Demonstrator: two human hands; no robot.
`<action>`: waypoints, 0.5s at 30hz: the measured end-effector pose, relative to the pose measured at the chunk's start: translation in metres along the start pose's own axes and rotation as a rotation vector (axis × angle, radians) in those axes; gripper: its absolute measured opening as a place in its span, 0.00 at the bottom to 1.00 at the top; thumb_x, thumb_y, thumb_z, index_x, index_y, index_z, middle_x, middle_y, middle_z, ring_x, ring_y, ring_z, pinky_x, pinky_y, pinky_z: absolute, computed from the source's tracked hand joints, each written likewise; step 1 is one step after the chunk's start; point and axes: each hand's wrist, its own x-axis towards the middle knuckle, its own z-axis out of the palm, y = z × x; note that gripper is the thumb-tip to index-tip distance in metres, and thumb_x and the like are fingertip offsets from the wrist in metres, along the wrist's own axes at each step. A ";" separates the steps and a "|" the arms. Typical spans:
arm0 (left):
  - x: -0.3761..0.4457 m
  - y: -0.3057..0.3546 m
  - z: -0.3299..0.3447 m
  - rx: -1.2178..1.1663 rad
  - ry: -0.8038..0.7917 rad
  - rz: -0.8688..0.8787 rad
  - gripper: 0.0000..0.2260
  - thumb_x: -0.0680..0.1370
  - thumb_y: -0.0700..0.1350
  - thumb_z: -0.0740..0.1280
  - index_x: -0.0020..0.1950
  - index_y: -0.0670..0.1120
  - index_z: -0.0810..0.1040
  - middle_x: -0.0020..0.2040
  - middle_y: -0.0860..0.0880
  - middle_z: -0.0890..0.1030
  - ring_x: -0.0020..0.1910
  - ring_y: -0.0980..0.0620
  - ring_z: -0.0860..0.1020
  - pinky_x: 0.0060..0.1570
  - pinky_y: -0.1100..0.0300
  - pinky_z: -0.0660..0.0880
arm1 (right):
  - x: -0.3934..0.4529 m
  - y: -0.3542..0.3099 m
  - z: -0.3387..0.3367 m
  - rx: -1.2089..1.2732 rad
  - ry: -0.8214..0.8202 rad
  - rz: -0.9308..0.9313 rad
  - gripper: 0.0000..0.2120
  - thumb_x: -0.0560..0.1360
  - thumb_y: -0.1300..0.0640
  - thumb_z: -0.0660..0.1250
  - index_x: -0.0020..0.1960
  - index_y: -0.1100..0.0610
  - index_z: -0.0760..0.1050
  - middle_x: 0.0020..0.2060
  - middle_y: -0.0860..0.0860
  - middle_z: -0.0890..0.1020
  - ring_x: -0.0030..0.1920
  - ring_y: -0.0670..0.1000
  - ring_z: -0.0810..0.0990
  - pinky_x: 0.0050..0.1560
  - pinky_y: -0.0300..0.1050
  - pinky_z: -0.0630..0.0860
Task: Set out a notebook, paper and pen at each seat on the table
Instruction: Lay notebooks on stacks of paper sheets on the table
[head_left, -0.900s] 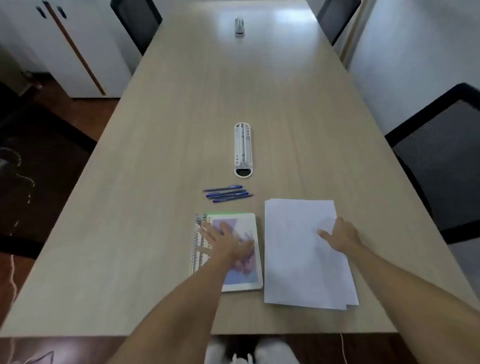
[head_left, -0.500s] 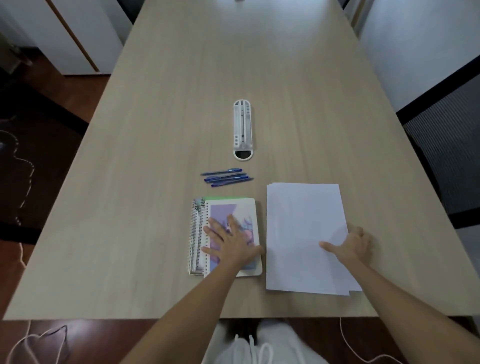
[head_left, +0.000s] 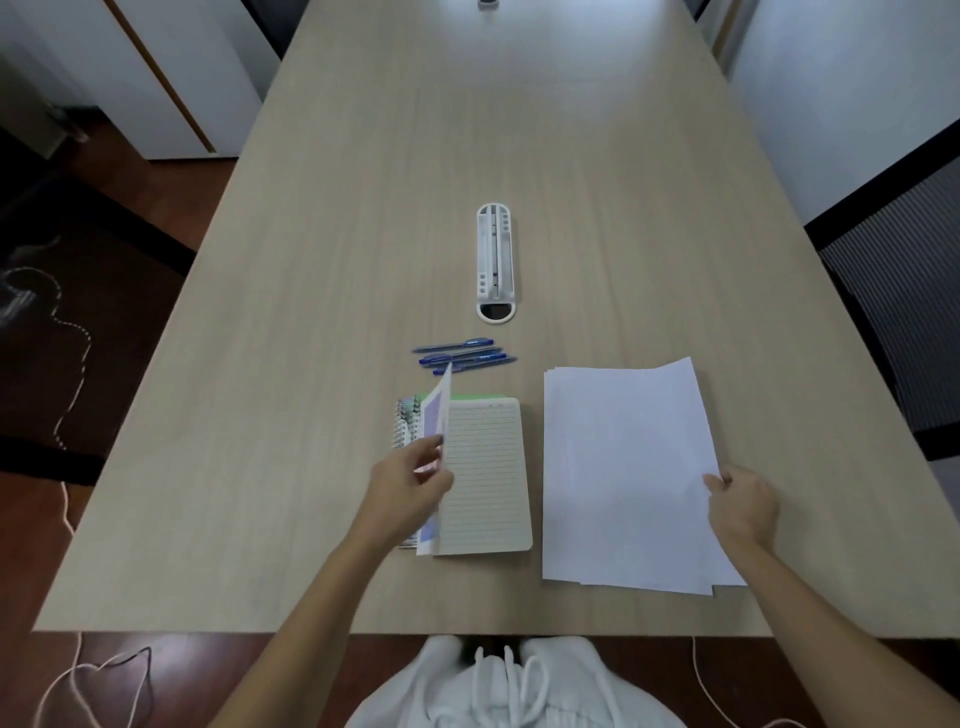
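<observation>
On the worktop, left hand pinching notebook cover, floppy, better gripped by spiral spine; right hand probably nipping thin, slippery paper edge.

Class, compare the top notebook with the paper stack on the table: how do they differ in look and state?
The notebook shows ruled lines; the paper is blank white. The notebook is smaller and spiral-bound; the paper is loose sheets, slightly fanned. The notebook's cover is lifted open by the left hand; the paper lies flat, the right hand at its edge. Both lie on the table.
</observation>
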 end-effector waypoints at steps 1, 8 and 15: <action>-0.004 -0.002 -0.008 0.033 0.040 0.022 0.19 0.74 0.36 0.63 0.61 0.52 0.80 0.52 0.54 0.84 0.50 0.62 0.82 0.50 0.63 0.79 | -0.001 0.002 -0.002 -0.019 0.004 -0.022 0.12 0.77 0.64 0.63 0.35 0.64 0.74 0.33 0.61 0.79 0.32 0.58 0.74 0.31 0.44 0.63; -0.012 -0.026 -0.026 0.252 0.235 0.059 0.14 0.80 0.42 0.59 0.38 0.37 0.74 0.28 0.46 0.72 0.28 0.54 0.65 0.26 0.65 0.61 | -0.015 -0.015 -0.039 0.022 0.170 -0.215 0.13 0.80 0.61 0.59 0.49 0.70 0.78 0.38 0.67 0.82 0.38 0.66 0.80 0.41 0.55 0.75; -0.014 -0.026 -0.022 0.194 0.221 0.063 0.15 0.80 0.45 0.60 0.38 0.38 0.77 0.28 0.49 0.73 0.26 0.57 0.66 0.26 0.68 0.63 | -0.048 -0.078 -0.063 0.316 0.300 -0.342 0.11 0.77 0.61 0.62 0.46 0.69 0.79 0.35 0.65 0.82 0.34 0.62 0.78 0.38 0.48 0.70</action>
